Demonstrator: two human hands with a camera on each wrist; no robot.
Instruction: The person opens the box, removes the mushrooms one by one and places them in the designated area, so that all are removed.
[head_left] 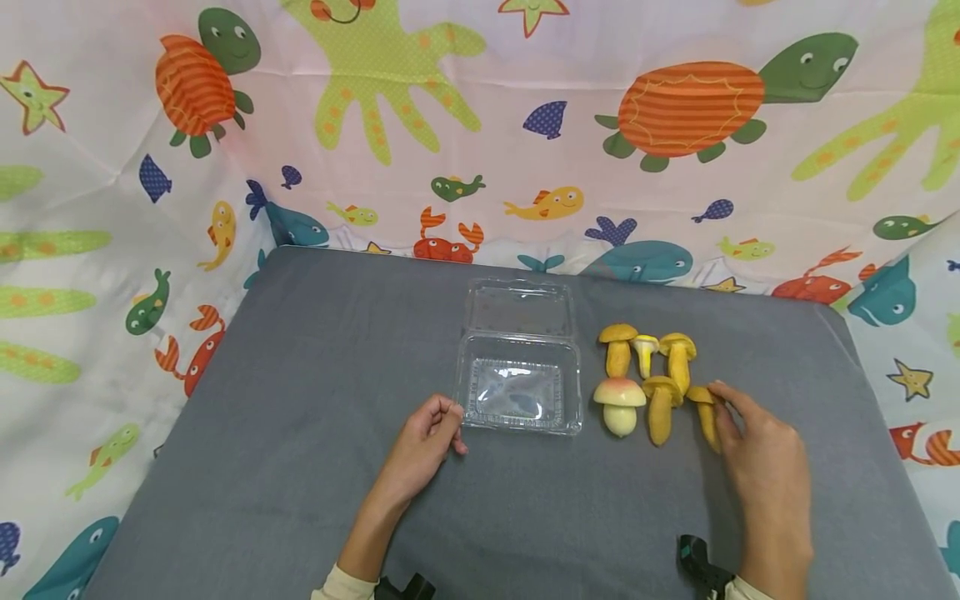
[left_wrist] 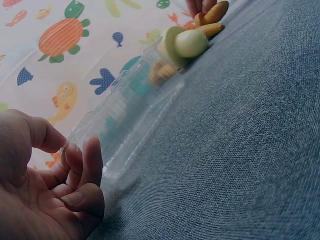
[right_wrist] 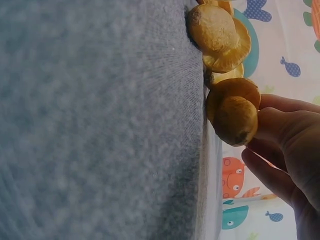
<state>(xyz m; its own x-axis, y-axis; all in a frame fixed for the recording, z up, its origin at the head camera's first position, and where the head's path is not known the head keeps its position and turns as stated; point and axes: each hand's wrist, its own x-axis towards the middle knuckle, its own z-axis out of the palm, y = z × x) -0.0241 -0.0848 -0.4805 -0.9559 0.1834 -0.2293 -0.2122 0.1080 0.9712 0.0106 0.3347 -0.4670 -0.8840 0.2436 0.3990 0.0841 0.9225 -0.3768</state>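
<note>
A clear plastic clamshell box [head_left: 517, 427] lies on the grey cloth, its lid [head_left: 521, 307] folded back away from the person. My left hand [head_left: 429, 440] pinches the box's near left corner between thumb and fingertips, as the left wrist view also shows. To the right of the box lie several mushrooms in two rough rows. At their right end, my right hand [head_left: 765, 458] holds a small brown mushroom [head_left: 705, 417] by thumb and fingers. In the right wrist view this mushroom [right_wrist: 235, 120] is close beside the others, its stem end toward the camera.
Beside the box, a pale mushroom with a pinkish cap [head_left: 619, 407] stands out from the brown ones, such as the brown mushroom [head_left: 660, 408] next to it. A thin yellow mushroom [head_left: 645, 354] lies behind. A patterned sea-animal curtain [head_left: 495, 167] borders the grey tabletop [head_left: 330, 350].
</note>
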